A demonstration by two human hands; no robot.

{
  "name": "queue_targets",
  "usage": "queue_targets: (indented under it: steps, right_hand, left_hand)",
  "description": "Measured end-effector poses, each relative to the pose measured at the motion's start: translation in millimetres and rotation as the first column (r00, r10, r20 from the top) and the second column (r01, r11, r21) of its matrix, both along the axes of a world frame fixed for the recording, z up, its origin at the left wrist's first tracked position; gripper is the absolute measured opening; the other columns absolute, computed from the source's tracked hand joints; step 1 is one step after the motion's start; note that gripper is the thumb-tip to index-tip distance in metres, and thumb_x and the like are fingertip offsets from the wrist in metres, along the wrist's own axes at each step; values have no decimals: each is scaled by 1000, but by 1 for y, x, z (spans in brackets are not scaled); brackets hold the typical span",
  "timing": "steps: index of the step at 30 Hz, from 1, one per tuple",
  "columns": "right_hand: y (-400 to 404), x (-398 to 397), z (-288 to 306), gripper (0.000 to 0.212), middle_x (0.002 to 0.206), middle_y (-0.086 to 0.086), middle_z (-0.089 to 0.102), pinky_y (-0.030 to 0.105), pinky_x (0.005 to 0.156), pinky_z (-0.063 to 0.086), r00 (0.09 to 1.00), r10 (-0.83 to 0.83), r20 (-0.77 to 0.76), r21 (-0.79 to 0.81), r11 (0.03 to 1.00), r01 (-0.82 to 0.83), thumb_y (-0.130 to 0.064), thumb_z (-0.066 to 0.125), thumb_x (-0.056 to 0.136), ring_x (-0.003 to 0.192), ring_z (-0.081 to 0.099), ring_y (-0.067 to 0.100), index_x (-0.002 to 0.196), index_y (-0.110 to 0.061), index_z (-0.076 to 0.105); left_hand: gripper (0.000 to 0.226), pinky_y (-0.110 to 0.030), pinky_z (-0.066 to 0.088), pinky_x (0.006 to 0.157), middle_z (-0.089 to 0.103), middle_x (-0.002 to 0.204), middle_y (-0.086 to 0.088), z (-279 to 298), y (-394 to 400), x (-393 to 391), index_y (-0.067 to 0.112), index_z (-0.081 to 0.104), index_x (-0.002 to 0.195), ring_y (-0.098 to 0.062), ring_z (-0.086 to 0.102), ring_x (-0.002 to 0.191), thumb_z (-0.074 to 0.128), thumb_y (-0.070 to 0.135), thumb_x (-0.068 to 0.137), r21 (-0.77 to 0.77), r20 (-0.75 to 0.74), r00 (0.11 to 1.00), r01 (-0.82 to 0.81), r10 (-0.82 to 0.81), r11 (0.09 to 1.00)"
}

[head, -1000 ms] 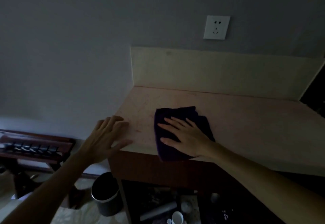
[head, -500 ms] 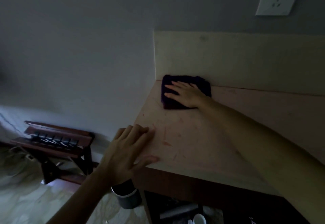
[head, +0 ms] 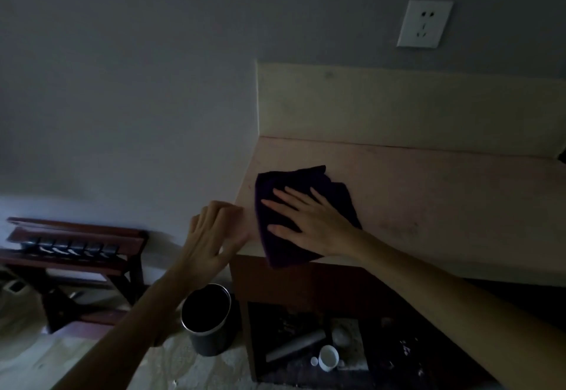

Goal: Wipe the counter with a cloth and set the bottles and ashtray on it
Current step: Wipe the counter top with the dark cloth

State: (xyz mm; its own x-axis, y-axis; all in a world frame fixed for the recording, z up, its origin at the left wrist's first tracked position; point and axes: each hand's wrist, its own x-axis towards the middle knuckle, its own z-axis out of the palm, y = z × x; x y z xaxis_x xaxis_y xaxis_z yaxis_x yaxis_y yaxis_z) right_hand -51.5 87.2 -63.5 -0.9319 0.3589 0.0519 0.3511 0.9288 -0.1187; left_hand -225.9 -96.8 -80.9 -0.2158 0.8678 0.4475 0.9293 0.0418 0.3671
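A dark purple cloth (head: 333, 193) lies flat on the pale counter (head: 428, 193), near its front left corner, one corner hanging over the front edge. My right hand (head: 309, 221) presses flat on the cloth with fingers spread. My left hand (head: 214, 236) rests on the counter's left front corner, fingers apart and holding nothing. No bottles or ashtray stand on the counter. On a low shelf below lie a pale bottle-like cylinder (head: 295, 348) and a small white cup (head: 328, 357), dim and hard to make out.
A pale backsplash (head: 398, 107) runs behind the counter, with a wall socket (head: 424, 23) above it. A dark round bin (head: 208, 317) stands on the floor by the counter's left side. A wooden luggage rack (head: 73, 248) is at the far left.
My right hand has pulled the cloth from the back left corner by the backsplash toward the front edge. My left hand stays on the front left corner.
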Motion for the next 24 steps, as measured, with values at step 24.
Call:
queue_targets:
  steps: [24]
  right_hand:
    - [122, -166, 11, 73, 164, -8, 8, 50, 121, 2, 977, -210, 47, -31, 977, 211, -76, 9, 87, 152, 7, 16, 152, -42, 17]
  left_hand:
    - [47, -32, 47, 97, 51, 122, 7, 26, -10, 6, 15, 54, 130, -7, 55, 114, 48, 48, 97, -62, 276, 960, 68, -48, 996]
